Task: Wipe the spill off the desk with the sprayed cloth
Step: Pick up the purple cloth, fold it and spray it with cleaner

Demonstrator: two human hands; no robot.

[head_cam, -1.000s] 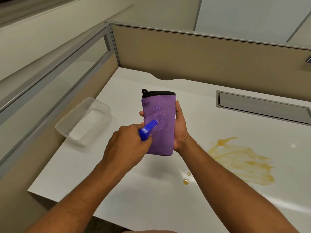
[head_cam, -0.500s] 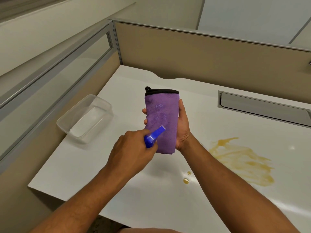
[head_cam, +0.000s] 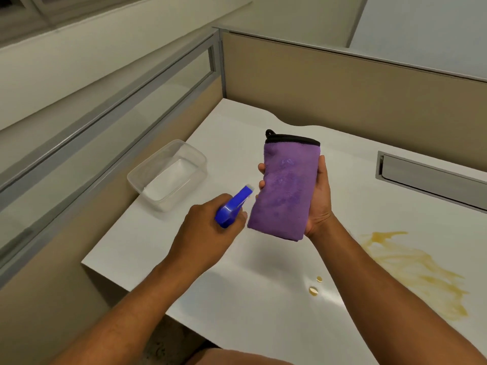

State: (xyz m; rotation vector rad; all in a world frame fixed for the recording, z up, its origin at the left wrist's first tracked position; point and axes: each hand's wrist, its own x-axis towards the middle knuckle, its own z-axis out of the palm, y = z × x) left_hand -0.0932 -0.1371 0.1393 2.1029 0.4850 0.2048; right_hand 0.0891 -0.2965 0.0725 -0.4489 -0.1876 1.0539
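Purple cloth (head_cam: pixel 286 191), now darkened with damp patches, stands upright, clamped in the right hand (head_cam: pixel 320 201) above the desk (head_cam: pixel 263 299). Left hand (head_cam: pixel 205 233), wrapped around a blue spray bottle (head_cam: pixel 233 206), has drawn aside. Spill (head_cam: pixel 411 270) waits unwiped at the desk's right edge.

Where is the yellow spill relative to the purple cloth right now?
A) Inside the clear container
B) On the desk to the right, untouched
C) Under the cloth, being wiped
B: the spill lies on the desk right of the cloth, which the right hand holds up clear of it.
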